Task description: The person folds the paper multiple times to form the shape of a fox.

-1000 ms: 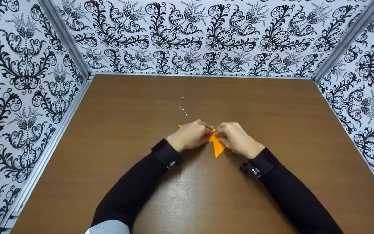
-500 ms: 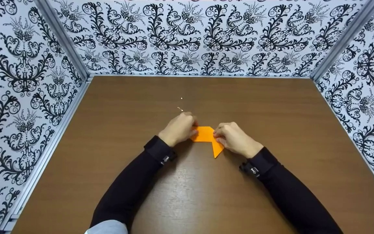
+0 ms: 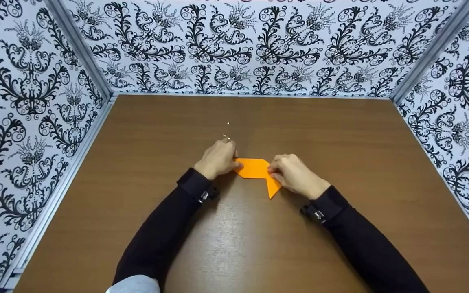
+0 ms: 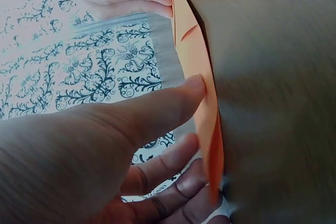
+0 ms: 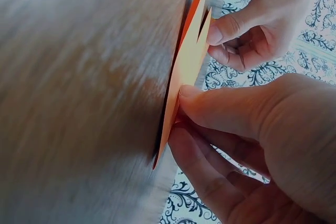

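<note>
A folded piece of orange paper (image 3: 254, 168) lies low over the tabletop, with a pointed flap angling toward the person at its right end. My left hand (image 3: 217, 158) holds its left end, the thumb on the upper face. In the left wrist view that thumb presses on the paper (image 4: 203, 66), while the other fingers curl by its edge. My right hand (image 3: 294, 174) pinches the right end beside the flap. Seen from the right wrist, thumb and fingers meet on the paper (image 5: 184, 69), and layers stand slightly apart at its far end.
The brown wooden table (image 3: 234, 244) spreads around both hands. Several tiny white bits (image 3: 226, 136) lie just beyond the left hand. Black-and-white patterned walls (image 3: 234, 49) close off the back and both sides.
My left hand has slid left along the paper, away from the right hand, uncovering its flat middle part. The right hand keeps its grip in nearly the same place.
</note>
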The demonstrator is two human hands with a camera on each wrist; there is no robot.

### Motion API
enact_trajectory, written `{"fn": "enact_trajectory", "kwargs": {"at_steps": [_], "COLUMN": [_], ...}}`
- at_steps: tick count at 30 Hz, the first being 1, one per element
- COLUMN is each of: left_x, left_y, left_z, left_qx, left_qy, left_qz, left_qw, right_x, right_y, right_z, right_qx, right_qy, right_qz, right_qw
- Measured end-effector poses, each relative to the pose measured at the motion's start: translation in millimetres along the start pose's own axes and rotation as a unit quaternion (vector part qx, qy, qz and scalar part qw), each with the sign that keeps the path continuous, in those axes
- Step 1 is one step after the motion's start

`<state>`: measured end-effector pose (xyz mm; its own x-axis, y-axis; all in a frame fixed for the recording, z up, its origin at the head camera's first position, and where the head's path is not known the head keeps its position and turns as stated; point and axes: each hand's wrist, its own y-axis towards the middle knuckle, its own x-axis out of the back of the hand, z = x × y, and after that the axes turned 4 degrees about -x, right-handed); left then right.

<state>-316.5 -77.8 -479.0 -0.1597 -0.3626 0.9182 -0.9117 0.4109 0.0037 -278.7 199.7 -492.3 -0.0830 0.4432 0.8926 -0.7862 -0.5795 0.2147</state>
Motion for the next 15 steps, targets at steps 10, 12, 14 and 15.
{"fn": "enact_trajectory", "kwargs": {"at_steps": [10,12,14,15], "left_x": [-2.0,-1.3,-0.1,0.7], "left_y": [0.3,0.1,-0.3,-0.4], "left_z": [-1.0,-2.0,-3.4,-4.4], "left_qx": [-0.033,-0.045,-0.053,-0.056], "left_qy": [-0.050,-0.056,-0.060,-0.060], "left_qz": [-0.045,-0.058,-0.070,-0.074], "left_qw": [0.9972,0.9957,0.9944,0.9939], "right_x": [-1.4,-1.3,-1.0,-0.9], "right_y": [-4.2,-3.8,-3.1,-2.6], "right_z": [1.5,1.3,1.3,1.3], "right_qx": [0.004,0.005,0.006,0.006], "right_qy": [-0.009,-0.010,-0.010,-0.011], "right_qz": [0.000,-0.002,-0.005,-0.005], "right_qw": [1.0000,0.9999,0.9999,0.9999]}}
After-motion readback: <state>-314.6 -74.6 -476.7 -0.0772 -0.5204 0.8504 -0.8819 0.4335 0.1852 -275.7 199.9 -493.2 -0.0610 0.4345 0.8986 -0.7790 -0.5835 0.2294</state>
